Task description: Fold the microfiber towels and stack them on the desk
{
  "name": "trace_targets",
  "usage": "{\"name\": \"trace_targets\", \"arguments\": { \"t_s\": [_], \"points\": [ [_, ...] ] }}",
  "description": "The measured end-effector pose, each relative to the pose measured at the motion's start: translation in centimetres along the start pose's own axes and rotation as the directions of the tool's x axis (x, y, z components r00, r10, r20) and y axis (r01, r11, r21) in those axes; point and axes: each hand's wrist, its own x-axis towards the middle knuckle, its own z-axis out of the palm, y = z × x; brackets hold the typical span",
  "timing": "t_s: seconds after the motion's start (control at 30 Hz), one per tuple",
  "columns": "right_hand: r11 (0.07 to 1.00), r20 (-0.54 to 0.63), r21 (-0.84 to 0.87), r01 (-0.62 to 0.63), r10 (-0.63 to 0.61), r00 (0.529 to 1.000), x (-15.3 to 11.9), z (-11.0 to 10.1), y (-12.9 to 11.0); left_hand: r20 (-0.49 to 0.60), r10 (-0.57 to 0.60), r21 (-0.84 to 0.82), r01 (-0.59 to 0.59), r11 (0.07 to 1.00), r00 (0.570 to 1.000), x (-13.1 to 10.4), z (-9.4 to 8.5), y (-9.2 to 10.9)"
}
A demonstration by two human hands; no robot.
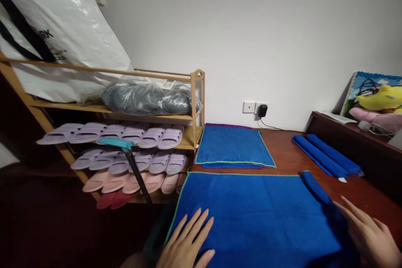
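A blue towel [257, 213] with a green stitched edge lies spread on the reddish-brown wooden surface in front of me. My left hand [188, 238] rests flat on its left side, fingers spread. Along the towel's right side, a strip is turned over into a narrow fold [317, 188]. My right hand [370, 226] is beside that fold, its visible fingers stretched out; the thumb is hidden. Behind the spread towel lies a flat stack of towels [232, 144], blue on top with purple edging below. Two blue rolled or folded towels [329, 155] lie at the right.
At the left stands a wooden rack [197, 109] with lilac slippers [150, 137], pink slippers [125, 182] and a plastic-wrapped bundle [147, 96]. A blue-topped handle [117, 143] rises before it. A black plug [262, 111] sits in the wall socket. Plush toys [381, 98] lie on the right ledge.
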Motion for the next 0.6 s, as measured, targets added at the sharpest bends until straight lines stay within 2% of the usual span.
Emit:
{"name": "trace_targets", "arguments": {
  "t_s": [0.1, 0.17, 0.23, 0.27, 0.33, 0.43, 0.5, 0.6],
  "points": [
    [0.969, 0.046, 0.232, 0.089, -0.102, 0.994, 1.0, -0.9, -7.3, -0.007, -0.111, -0.020, 0.111, 0.994, 0.994, 1.2, 0.5, 0.0],
    [0.969, 0.081, 0.231, 0.085, -0.107, 0.991, 1.5, -0.9, -11.3, 0.033, -0.164, -0.013, 0.164, 0.986, 0.986, 2.4, 0.9, -0.1],
    [0.977, 0.105, 0.196, 0.081, -0.103, 0.989, 1.5, -0.5, -13.0, 0.089, -0.169, -0.008, 0.171, 0.985, 0.981, 3.2, 1.3, -0.3],
    [0.979, 0.113, 0.185, 0.080, -0.102, 0.988, 1.3, -0.2, -12.8, 0.114, -0.163, -0.009, 0.166, 0.986, 0.980, 3.4, 1.4, -0.5],
    [0.980, 0.127, 0.182, 0.077, -0.101, 0.987, 0.7, 0.6, -10.4, 0.153, -0.164, -0.007, 0.167, 0.986, 0.975, 3.4, 1.5, -0.9],
    [0.987, 0.161, 0.157, 0.046, -0.071, 0.984, -0.7, 2.3, -4.0, 0.169, -0.179, 0.003, 0.181, 0.983, 0.969, 2.9, 1.5, -1.2],
    [0.995, 0.124, 0.098, 0.015, -0.027, 0.992, -1.4, 3.3, 0.6, 0.169, -0.183, 0.003, 0.185, 0.983, 0.968, 2.8, 1.3, -1.2],
    [0.993, 0.105, 0.069, -0.095, 0.087, 0.991, -1.6, 4.1, 5.7, 0.192, -0.190, -0.019, 0.197, 0.980, 0.963, 2.8, 1.1, -1.1]
  ]
}}
